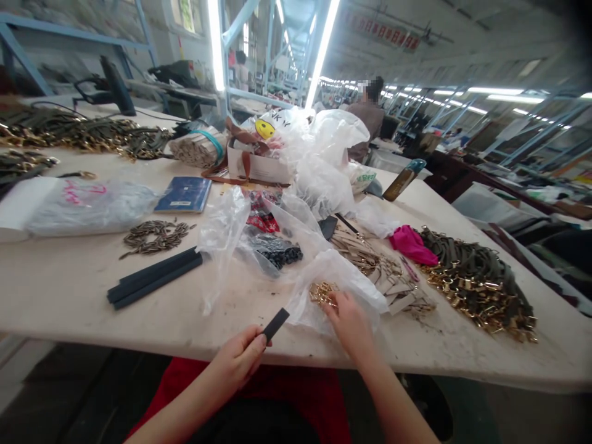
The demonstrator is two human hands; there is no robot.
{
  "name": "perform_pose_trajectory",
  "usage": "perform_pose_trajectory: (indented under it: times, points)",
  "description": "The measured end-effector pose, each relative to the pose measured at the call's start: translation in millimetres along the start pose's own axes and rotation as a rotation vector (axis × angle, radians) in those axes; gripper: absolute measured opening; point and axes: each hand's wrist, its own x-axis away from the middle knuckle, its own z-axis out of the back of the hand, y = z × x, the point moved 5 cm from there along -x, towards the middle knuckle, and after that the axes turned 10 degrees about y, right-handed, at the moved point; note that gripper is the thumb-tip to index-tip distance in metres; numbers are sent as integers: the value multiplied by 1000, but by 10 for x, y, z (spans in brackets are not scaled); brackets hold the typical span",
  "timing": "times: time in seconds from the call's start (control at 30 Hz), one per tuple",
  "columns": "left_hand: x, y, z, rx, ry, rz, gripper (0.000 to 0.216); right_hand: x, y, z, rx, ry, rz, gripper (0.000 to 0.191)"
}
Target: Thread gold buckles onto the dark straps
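My left hand [246,353] is closed around a dark strap strip [276,325] near the table's front edge, with one end sticking out past the thumb. My right hand [348,317] reaches into a small heap of gold metal hardware pieces [322,292] lying on a clear plastic bag [305,311]. Its fingertips touch the heap; whether they pinch a piece cannot be made out. Left of the bag lies a stack of dark strips [155,277]. Behind it, another open plastic bag [225,225] holds small black pieces [282,254].
Beige straps [370,265] lie right of the bag, beside a pink cloth [413,245] and a pile of dark straps with gold fittings [481,283]. A blue book [184,194], a coil of small brown pieces [155,237] and a bottle [404,179] stand or lie further back. A person [367,117] is beyond.
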Motion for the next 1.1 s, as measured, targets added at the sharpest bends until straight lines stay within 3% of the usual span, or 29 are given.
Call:
perform_pose_trajectory:
  times: [0.07,0.2,0.43,0.63,0.77,0.87,0.97,1.1]
  points:
    - [15,-17,-65,-26,-25,35,41,-80,58,-89,142,-26,32,15]
    - [40,-51,-85,-101,-56,58,39,-116,27,-197,157,-26,66,11]
    - [7,-10,-62,-132,-24,-32,26,-34,-41,-28,64,32,55,30]
    - [3,253,-17,-221,55,-222,27,327,-635,-10,-689,-296,0,32]
    - [48,287,-13,-234,23,-155,26,491,-901,-42,-820,-383,31,26]
    - [86,291,4,-185,42,-133,26,535,-900,-102,-966,-373,-98,30]
    - [110,325,53,-153,110,-165,26,591,-904,-136,-1115,-402,-225,37]
    - [133,386,104,-242,182,-287,20,684,-1017,-151,-1287,-576,-326,52]
